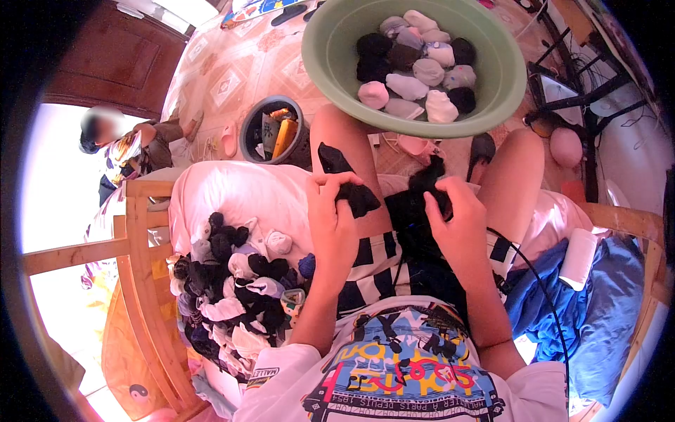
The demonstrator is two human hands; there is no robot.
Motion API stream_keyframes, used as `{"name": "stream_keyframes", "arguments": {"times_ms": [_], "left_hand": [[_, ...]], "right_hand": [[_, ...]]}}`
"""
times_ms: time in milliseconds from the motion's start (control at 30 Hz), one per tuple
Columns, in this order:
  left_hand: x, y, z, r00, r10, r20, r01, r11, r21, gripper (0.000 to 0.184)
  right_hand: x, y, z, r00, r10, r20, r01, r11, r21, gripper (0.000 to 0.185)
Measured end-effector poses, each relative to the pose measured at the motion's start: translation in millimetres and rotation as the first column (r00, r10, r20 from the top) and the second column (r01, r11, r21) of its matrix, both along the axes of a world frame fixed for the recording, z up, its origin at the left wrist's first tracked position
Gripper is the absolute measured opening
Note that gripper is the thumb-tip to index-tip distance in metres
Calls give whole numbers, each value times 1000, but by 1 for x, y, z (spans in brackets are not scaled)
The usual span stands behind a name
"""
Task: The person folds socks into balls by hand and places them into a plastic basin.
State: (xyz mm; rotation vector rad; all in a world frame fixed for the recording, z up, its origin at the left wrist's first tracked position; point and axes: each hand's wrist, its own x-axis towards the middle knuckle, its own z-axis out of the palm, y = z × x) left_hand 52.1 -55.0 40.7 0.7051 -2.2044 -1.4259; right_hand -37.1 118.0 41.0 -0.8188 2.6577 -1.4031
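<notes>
Head camera view: two hands are found raised above the lap of a seated person, apart from each other. A black sock (360, 200) is gripped between the thumb and fingers of the left hand (334, 204), with its narrow upper part extended over the left thigh. A second black sock (426, 180) is pinched between the thumb and fingers of the right hand (453, 211), above the dark fabric on the lap. The full outline of this second sock cannot be told against that fabric.

Beyond the hands, a green basin (415, 128) is positioned ahead of the knees; what it is supported by cannot be made out. Rolled socks (428, 72) in black, grey, white and pink are contained in it, grouped on its bottom.

To the left, a heap of loose socks (228, 299), mostly black and white, is laid on a pink sheet (232, 186), beside a wooden rail (151, 281). To the right, a white roll (579, 259) is rested on blue cloth (612, 295), near which a black cable (538, 271) is trailed.

On the tiled floor (288, 74), a grey bin (300, 144) is noted, with a yellow packet (284, 138) held inside. A pink slipper (229, 141) is located just beside it. A second person (140, 144) is observed at the upper left, well apart from the hands.
</notes>
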Motion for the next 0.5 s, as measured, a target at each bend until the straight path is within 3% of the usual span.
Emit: {"name": "stream_keyframes", "arguments": {"times_ms": [33, 67, 133, 167, 267, 300, 367, 400, 500], "left_hand": [[-1, 2, 3, 999, 26, 34, -23, 997, -69, 30], [-1, 3, 4, 999, 37, 22, -37, 999, -29, 28], [0, 4, 5, 1000, 14, 19, -14, 1000, -7, 28], [0, 4, 5, 1000, -10, 13, 10, 1000, 13, 28], [-3, 8, 10, 995, -17, -99, 9, 996, -84, 27], [-2, 11, 12, 995, -18, -97, 10, 997, -82, 27], [1, 15, 15, 986, 81, -144, -67, 993, 99, 25], [0, 13, 11, 970, 38, -238, -46, 998, -30, 24], [2, 17, 12, 945, 123, -303, -115, 992, 41, 25]], "right_hand": [[1, 0, 0, 999, -48, -18, 48, 999, -25, 14], [1, 1, 1, 999, -47, -15, 47, 999, -25, 14], [-1, 6, 5, 965, 35, 260, -5, 993, -115, 16], [-2, 9, 4, 965, 34, 260, -4, 993, -115, 16], [-5, 14, 11, 729, 326, 602, 95, 823, -560, 25], [-6, 15, 14, 728, 325, 604, 96, 824, -559, 25], [-9, 16, 19, 610, 501, 614, 145, 691, -709, 28], [-9, 17, 22, 610, 501, 614, 146, 691, -708, 28], [-9, 20, 28, 603, 513, 610, 122, 697, -707, 30]]}}
